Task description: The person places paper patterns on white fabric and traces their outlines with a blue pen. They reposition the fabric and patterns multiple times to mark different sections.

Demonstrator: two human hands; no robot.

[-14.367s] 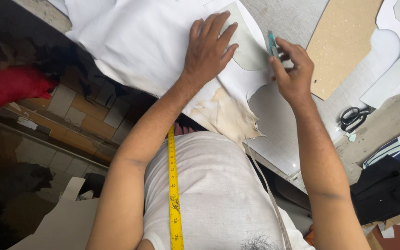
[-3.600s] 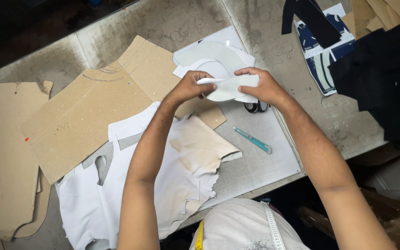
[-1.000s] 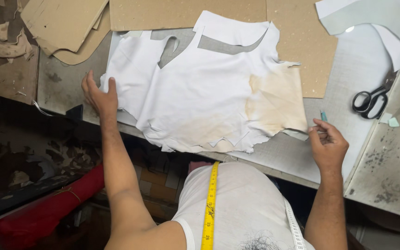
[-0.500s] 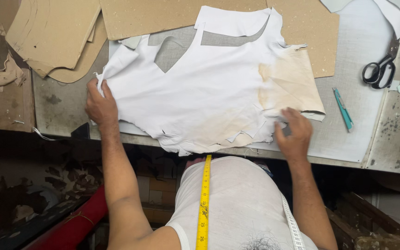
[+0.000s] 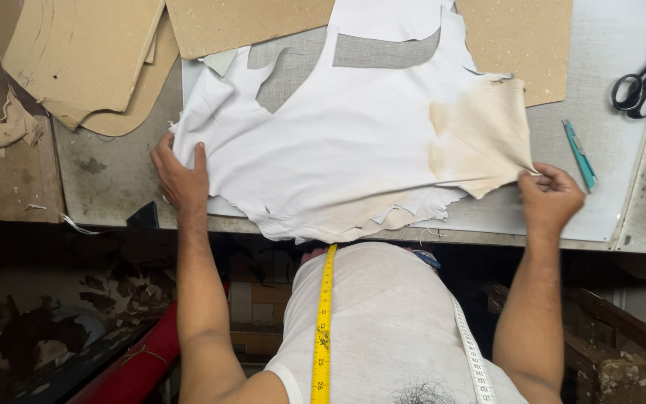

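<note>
A large white sheet of leather-like material (image 5: 338, 142) with cut-out holes and a tan stained patch lies spread on the grey table (image 5: 114, 187). My left hand (image 5: 179, 173) presses on its left edge, fingers gripping the border. My right hand (image 5: 549, 196) pinches the tan right corner and holds it pulled outward. A teal cutter (image 5: 580, 154) lies on the table just right of my right hand.
Black scissors (image 5: 641, 82) rest at the far right. Brown cardboard patterns (image 5: 84, 52) lie at the back left, and another cardboard sheet (image 5: 517, 41) at the back right. A yellow tape measure (image 5: 323, 322) hangs over my chest. The table's front edge runs below the sheet.
My right hand has shifted right, from the sheet's lower edge to its tan corner, stretching it. My left hand now grips the sheet's left edge. The cutter lies on the table, let go earlier.
</note>
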